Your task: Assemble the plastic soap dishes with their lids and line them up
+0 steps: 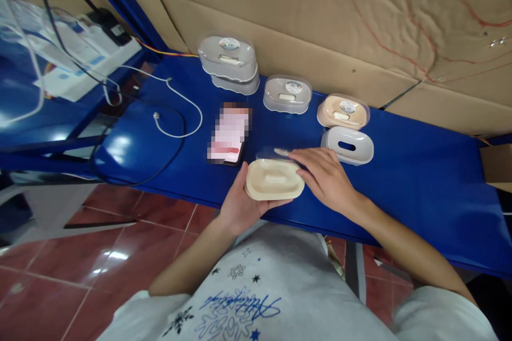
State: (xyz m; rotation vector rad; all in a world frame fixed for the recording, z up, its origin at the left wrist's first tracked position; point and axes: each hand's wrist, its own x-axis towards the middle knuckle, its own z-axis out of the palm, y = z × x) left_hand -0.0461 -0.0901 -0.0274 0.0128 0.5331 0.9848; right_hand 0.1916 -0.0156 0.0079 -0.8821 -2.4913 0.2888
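Observation:
Near the table's front edge, my left hand (242, 200) grips a cream oval plastic box (275, 180) that looks like a soap dish, thumb at its left end and fingers beneath. A pale raised bar shows in the middle of the box. My right hand (330, 176) is closed on a clear plastic lid (264, 155) with a round sticker, tilted up behind the box's far rim. Its thumb lies close to the box's right end; whether it touches is unclear. Just behind my right hand sits a white oval piece (362, 146) with a dark slot.
Along the cardboard (272, 21) at the back stand a stacked grey box (230, 61), another grey box (287, 94) and a peach box (343, 112), clear-lidded. A phone (230, 136) lies left of my hands. Cables (200, 117) and a power strip (88, 64) are farther left.

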